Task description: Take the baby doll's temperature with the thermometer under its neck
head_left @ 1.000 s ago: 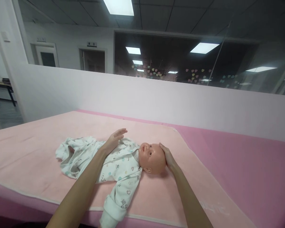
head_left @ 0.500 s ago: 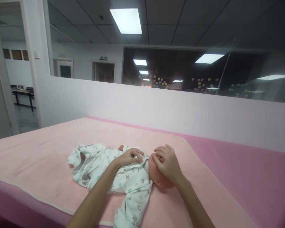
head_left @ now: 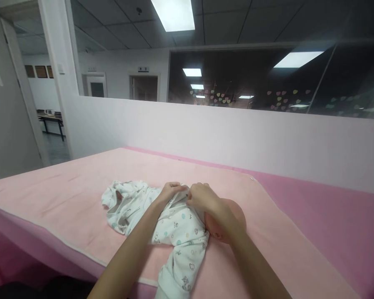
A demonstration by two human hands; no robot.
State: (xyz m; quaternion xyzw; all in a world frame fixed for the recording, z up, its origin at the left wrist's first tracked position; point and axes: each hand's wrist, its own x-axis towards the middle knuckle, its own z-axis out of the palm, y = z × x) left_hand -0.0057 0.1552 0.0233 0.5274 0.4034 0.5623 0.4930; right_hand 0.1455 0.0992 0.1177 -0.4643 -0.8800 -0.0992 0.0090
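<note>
The doll [head_left: 239, 212] lies near the front edge of the pink blanket [head_left: 65, 191], one sleeve [head_left: 187, 259] crossing that edge. The left hand [head_left: 171, 192] grips its white patterned shirt [head_left: 166, 227] at the chest; the right hand [head_left: 202, 196], fingers curled, pinches the cloth near the neck.

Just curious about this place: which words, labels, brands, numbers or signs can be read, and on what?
No readable text.
Door signs: too small and blurred to read.
Brown wall plaques: any writing too small to read.
Heart-shaped stickers: any writing too small.
Baby outfit: small printed pictures; any lettering unreadable.
</note>
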